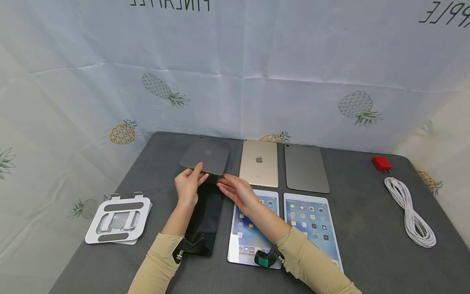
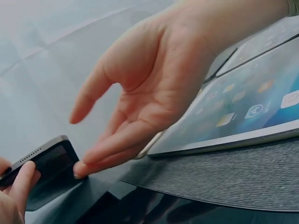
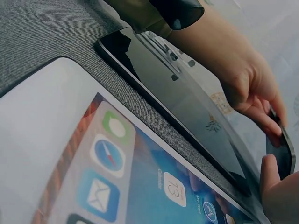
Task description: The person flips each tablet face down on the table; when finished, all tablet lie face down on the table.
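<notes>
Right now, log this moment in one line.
left hand: grips dark grey tablet, near edge raised | right hand: open, fingertips at its edge

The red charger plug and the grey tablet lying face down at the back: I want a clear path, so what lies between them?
Head view: only bare grey table mat lies between the red charger plug and the grey face-down tablet.

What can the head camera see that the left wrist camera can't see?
Only the head view shows the white stand, red plug, white cable, gold tablet and pineapple cloth. Only the left wrist view shows the speaker holes on the dark tablet edge. Both show the left hand gripping that lifted tablet, the right hand open beside it, and a lit tablet.
</notes>
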